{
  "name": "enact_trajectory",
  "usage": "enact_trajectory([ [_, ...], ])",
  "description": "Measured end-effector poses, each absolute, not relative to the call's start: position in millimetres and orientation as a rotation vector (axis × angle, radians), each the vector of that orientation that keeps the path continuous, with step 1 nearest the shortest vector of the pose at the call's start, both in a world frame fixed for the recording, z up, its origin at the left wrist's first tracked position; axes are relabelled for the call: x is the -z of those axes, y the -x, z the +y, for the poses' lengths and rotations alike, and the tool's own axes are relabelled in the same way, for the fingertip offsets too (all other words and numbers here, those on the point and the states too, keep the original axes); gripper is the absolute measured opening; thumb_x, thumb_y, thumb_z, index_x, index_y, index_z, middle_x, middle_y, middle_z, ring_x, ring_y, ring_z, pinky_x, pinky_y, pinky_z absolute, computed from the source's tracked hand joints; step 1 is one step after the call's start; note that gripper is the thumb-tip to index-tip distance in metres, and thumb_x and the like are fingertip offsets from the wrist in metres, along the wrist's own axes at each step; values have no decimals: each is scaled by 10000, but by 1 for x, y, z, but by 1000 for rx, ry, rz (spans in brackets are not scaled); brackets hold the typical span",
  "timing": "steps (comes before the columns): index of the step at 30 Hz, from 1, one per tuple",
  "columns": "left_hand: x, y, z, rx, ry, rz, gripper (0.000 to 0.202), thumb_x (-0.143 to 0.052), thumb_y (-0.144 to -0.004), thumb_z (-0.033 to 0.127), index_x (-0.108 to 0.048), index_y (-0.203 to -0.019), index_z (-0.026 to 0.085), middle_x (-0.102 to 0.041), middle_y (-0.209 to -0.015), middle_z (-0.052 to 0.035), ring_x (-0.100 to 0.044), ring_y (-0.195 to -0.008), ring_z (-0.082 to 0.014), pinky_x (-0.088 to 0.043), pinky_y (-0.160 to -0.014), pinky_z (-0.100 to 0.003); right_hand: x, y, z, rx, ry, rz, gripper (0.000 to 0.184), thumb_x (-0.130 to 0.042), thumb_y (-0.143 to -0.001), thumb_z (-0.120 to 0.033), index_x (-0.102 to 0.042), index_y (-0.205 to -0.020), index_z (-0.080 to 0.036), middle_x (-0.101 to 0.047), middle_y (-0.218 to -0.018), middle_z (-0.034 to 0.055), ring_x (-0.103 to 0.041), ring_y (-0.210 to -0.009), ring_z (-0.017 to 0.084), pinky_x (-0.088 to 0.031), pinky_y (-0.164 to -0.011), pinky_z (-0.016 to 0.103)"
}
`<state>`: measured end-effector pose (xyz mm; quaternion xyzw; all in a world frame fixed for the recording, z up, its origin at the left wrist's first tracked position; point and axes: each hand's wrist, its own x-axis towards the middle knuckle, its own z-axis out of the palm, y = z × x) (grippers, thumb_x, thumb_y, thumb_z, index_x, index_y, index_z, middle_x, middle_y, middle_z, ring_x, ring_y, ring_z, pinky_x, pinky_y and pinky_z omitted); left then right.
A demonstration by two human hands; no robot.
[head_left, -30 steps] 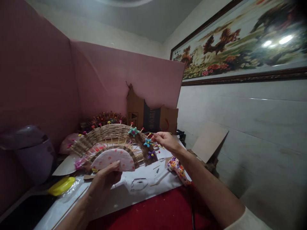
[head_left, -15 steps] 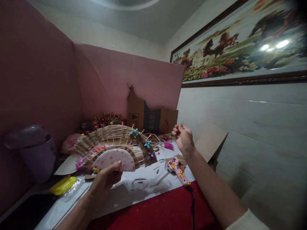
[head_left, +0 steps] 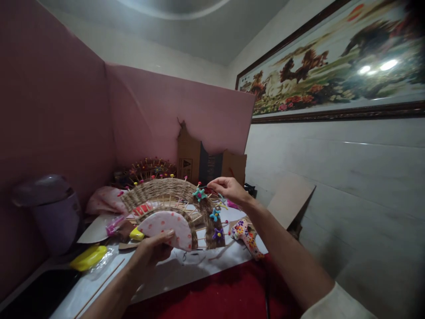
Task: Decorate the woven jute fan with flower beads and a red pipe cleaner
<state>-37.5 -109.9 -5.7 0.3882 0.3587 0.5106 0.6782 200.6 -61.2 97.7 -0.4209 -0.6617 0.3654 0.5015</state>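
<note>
My left hand [head_left: 156, 250] grips a woven fan [head_left: 154, 191] by its half-round base, which is covered in pale cloth with reddish dots. The fan arches up and to the right, its thin sticks tipped with coloured beads. A teal star [head_left: 199, 194], a blue star [head_left: 215, 215] and a purple star [head_left: 218, 235] sit on its right side. My right hand [head_left: 229, 188] is at the fan's upper right edge, beside the teal star, thumb and fingers pinched. What lies between those fingertips is too small to make out.
A flower-patterned glue gun [head_left: 246, 237] with a black cord lies at the right on white paper. Further left are a yellow packet [head_left: 89, 258], a dark flat object [head_left: 40, 292] and a lilac bin [head_left: 55, 217]. Behind stand torn cardboard [head_left: 191, 155] and another beaded piece [head_left: 152, 168].
My right hand has moved left, from above the table to the fan's edge. The fan has shifted right and slightly down in view, with my left hand still holding it.
</note>
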Motion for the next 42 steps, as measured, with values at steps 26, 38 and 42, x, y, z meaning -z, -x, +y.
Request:
enact_trajectory([
  [26,8,35,-110,-1169,-869,811,281,-755,-571,303,-551,-597,111,-397,-474,50,-258,-399,-26,-141,-403,-181,-105,-306,-58,-675,729,-667,276,-618,-751,-267,-385,-630,-183,-363,-508,-85,-318,-386,28,-249,-359,147],
  [38,6,35,-111,-1168,-913,858,320,-739,-582,361,-527,-558,123,-390,-473,48,-271,-401,-31,-148,-403,-191,-69,-288,-89,-255,841,-926,274,-672,-695,-380,-563,-815,-159,-582,-535,-24,-452,-421,57,-337,-418,178],
  [42,7,33,-112,-1176,-916,860,332,-749,-562,361,-520,-547,121,-373,-464,53,-252,-395,-25,-127,-405,-190,-61,-287,-92,-253,1031,-1091,314,-677,-684,-448,-580,-751,-157,-637,-602,31,-513,-451,105,-367,-411,215],
])
